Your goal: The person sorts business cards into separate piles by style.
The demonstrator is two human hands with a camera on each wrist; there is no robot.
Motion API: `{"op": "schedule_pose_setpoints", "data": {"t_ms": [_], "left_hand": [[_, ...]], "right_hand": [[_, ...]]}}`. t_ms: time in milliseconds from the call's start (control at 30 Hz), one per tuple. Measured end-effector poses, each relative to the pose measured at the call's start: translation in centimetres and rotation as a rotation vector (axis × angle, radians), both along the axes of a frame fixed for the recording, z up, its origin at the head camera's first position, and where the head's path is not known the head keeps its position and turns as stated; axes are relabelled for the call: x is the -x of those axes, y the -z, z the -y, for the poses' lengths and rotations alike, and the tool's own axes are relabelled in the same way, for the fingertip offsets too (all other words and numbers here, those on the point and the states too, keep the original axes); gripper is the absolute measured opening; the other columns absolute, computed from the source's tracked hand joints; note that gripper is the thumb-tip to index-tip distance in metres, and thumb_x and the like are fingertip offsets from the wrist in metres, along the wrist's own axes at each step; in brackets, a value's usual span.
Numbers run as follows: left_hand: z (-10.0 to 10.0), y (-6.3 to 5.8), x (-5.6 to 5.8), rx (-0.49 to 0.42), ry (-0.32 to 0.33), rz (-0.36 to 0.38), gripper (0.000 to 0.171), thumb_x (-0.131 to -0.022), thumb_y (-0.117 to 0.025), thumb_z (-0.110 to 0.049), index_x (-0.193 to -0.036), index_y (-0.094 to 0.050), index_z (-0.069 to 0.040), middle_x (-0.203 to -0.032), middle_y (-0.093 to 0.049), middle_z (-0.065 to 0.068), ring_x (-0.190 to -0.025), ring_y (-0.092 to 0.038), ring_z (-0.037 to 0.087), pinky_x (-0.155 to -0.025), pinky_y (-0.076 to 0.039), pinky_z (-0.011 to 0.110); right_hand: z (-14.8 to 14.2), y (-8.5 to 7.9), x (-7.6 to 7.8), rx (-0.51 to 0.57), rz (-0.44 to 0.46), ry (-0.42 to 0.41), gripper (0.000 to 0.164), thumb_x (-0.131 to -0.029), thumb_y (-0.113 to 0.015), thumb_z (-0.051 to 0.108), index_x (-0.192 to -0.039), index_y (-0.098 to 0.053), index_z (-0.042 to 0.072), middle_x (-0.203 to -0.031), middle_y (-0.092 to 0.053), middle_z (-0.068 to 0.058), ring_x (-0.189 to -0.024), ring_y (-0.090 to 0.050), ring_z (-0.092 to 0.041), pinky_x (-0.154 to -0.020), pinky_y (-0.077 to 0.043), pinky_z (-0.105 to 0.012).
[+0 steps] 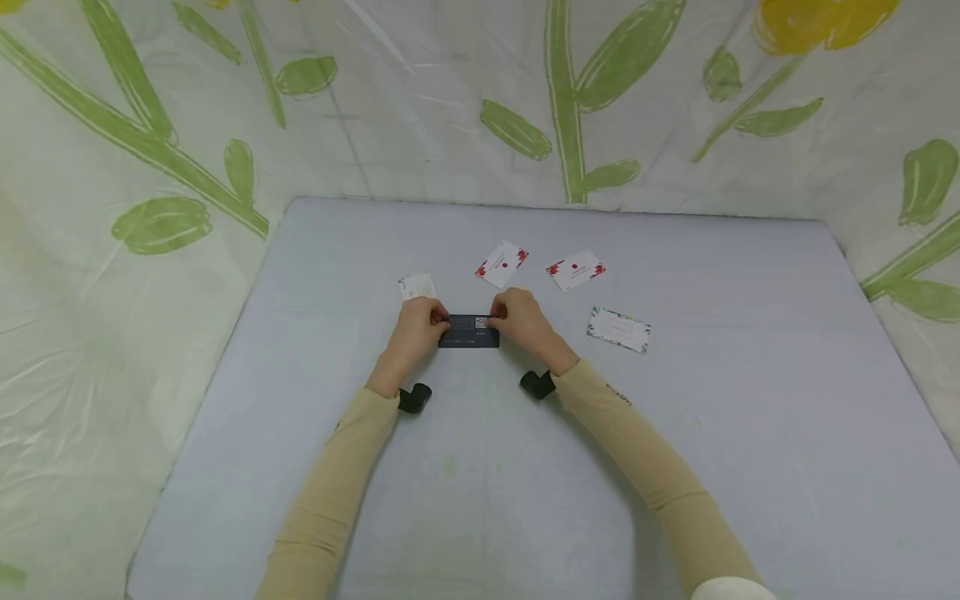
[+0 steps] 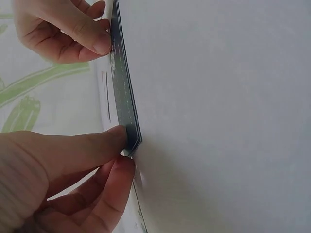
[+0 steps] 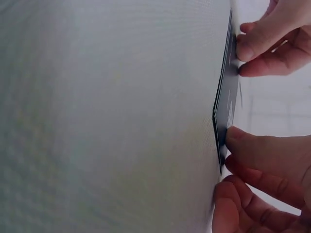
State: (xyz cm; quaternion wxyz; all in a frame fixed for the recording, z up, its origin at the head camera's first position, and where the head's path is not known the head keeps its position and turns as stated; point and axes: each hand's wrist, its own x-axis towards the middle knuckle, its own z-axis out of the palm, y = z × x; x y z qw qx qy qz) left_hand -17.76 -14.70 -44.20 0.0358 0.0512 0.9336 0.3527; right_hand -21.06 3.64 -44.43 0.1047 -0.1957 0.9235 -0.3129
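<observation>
A dark blue card (image 1: 468, 340) with pale print and a QR code lies crosswise in front of the person, between both hands. My left hand (image 1: 415, 332) pinches its left end between thumb and fingers. At the opposite end, the thumb and fingers of my right hand (image 1: 523, 321) pinch it near the QR code. Seen from the left wrist, the card (image 2: 125, 97) is nearly edge-on, with more than one layer along its edge. The right wrist view also shows layers in the card (image 3: 224, 104), close over the white tabletop.
A white card with leafy print (image 1: 417, 285) lies just beyond the left hand, partly covered by it. Two white cards with red flowers, one left (image 1: 502, 264) and one right (image 1: 576, 270), lie farther back. Another leaf-bordered card (image 1: 618, 330) lies right of the right hand on the table (image 1: 750, 375).
</observation>
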Motion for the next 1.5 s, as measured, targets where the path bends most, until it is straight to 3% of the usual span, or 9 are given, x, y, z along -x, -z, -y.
{"op": "schedule_pose_setpoints", "data": {"t_ms": [133, 267, 400, 500, 733, 967, 1133, 1300, 1500], "left_hand": [[0.0, -0.2, 0.0, 0.014, 0.018, -0.006, 0.01, -0.079, -0.061, 0.0, -0.088, -0.063, 0.006, -0.082, -0.06, 0.015, -0.075, -0.055, 0.022, -0.067, -0.045, 0.032], [-0.3, -0.6, -0.1, 0.04, 0.012, -0.02, 0.01, -0.081, -0.059, -0.001, -0.088, -0.064, 0.005, -0.082, -0.061, 0.014, -0.073, -0.055, 0.022, -0.066, -0.045, 0.032], [-1.5, -1.6, -0.3, 0.015, 0.027, -0.045, 0.014, -0.083, -0.058, -0.005, -0.092, -0.064, 0.004, -0.083, -0.06, 0.012, -0.073, -0.053, 0.02, -0.066, -0.044, 0.031], [-3.4, -2.3, -0.3, -0.039, 0.102, -0.069, 0.017, -0.085, -0.056, -0.007, -0.096, -0.063, 0.003, -0.085, -0.06, 0.01, -0.075, -0.052, 0.019, -0.068, -0.044, 0.03], [-11.0, -2.2, 0.8, -0.086, 0.366, -0.085, 0.019, -0.087, -0.054, -0.01, -0.103, -0.062, -0.001, -0.093, -0.06, 0.003, -0.083, -0.052, 0.012, -0.074, -0.042, 0.02], [-16.8, -1.2, 2.0, 0.115, 0.569, -0.105, 0.03, -0.089, -0.052, -0.014, -0.116, -0.054, -0.001, -0.107, -0.054, 0.008, -0.096, -0.049, 0.016, -0.082, -0.039, 0.024], [-17.9, -0.4, 2.7, 0.258, 0.594, -0.164, 0.042, -0.088, -0.054, -0.016, -0.125, -0.044, 0.0, -0.115, -0.046, 0.009, -0.103, -0.044, 0.018, -0.084, -0.038, 0.028], [-17.8, 0.1, 3.1, 0.335, 0.572, -0.124, 0.051, -0.088, -0.054, -0.019, -0.132, -0.036, 0.0, -0.123, -0.04, 0.011, -0.109, -0.04, 0.02, -0.088, -0.036, 0.029], [-17.8, 0.0, 3.5, 0.371, 0.56, -0.089, 0.041, -0.087, -0.055, -0.02, -0.123, -0.046, -0.002, -0.118, -0.041, 0.009, -0.104, -0.041, 0.02, -0.083, -0.038, 0.029]], "right_hand": [[-0.2, -0.3, 0.0, -0.01, -0.012, -0.013, 0.011, -0.082, -0.061, 0.011, -0.08, -0.065, 0.001, -0.079, -0.056, -0.007, -0.076, -0.048, -0.018, -0.068, -0.04, -0.029], [-1.3, -0.8, -0.1, 0.089, -0.004, -0.029, 0.014, -0.084, -0.059, 0.013, -0.085, -0.067, 0.002, -0.08, -0.059, -0.006, -0.075, -0.05, -0.017, -0.067, -0.042, -0.028], [-4.5, -2.1, 0.2, 0.239, -0.04, -0.007, 0.016, -0.085, -0.058, 0.015, -0.089, -0.067, 0.003, -0.082, -0.062, -0.006, -0.074, -0.052, -0.017, -0.066, -0.042, -0.029], [-7.9, -3.2, 0.5, 0.279, -0.098, 0.017, 0.018, -0.085, -0.059, 0.016, -0.092, -0.066, 0.002, -0.085, -0.063, -0.007, -0.076, -0.054, -0.018, -0.066, -0.042, -0.031], [-16.4, -4.4, -0.7, 0.127, -0.172, 0.128, 0.02, -0.084, -0.058, 0.011, -0.097, -0.063, -0.004, -0.09, -0.06, -0.014, -0.081, -0.053, -0.023, -0.069, -0.041, -0.037], [-20.1, -3.5, -2.1, -0.126, -0.003, 0.146, 0.038, -0.083, -0.06, 0.014, -0.111, -0.053, -0.01, -0.104, -0.051, -0.023, -0.096, -0.046, -0.034, -0.081, -0.037, -0.045], [-19.7, -2.3, -2.7, -0.203, 0.011, 0.136, 0.047, -0.078, -0.066, 0.014, -0.114, -0.05, -0.012, -0.108, -0.047, -0.026, -0.097, -0.045, -0.036, -0.082, -0.037, -0.047], [-18.6, -1.8, -2.5, -0.213, -0.016, 0.108, 0.05, -0.075, -0.068, 0.013, -0.113, -0.051, -0.014, -0.106, -0.046, -0.028, -0.091, -0.045, -0.034, -0.077, -0.037, -0.045], [-18.1, -1.8, -2.4, -0.207, -0.035, 0.09, 0.047, -0.074, -0.069, 0.011, -0.111, -0.052, -0.014, -0.103, -0.046, -0.027, -0.087, -0.044, -0.033, -0.075, -0.038, -0.043]]}}
